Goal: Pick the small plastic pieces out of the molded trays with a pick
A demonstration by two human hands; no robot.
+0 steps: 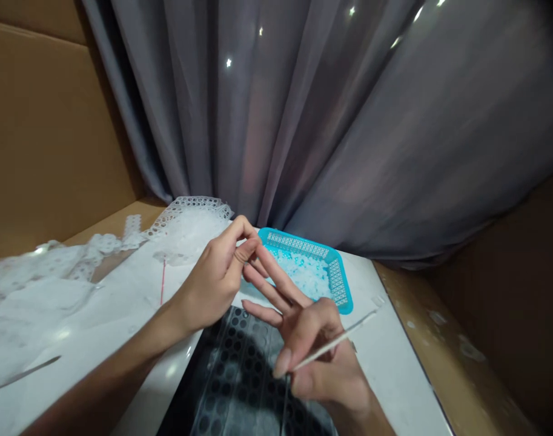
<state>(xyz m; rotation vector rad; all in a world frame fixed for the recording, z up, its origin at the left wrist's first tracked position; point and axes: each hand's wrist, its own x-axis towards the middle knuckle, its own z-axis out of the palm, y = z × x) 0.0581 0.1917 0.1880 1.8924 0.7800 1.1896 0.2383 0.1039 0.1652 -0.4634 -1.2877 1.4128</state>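
From where I stand: right hand has a thin white stick, pinched thumb to curled index near one end. Other three fingers reach out, loosely spread, toward the left hand, likely so they can help while the stick is kept ready. Left hand is drawn up, thumb and index meeting at the tip of the right hand's topmost outstretched finger. Can't tell if that pinch is fully closed or has something small in it.

Stick's long axis slants across the right hand: near end at the thumb and index tips, far end past the hand's right side, up and away from the person. Pale blob at the far end, too blurred to call.

Black perforated sheet under both hands, probably the work surface, put there for easy reach. Blue basket just beyond the right hand, white and blue bits in it, close enough to pick from. White holed material heaped beyond the left hand, seemingly out of the way.
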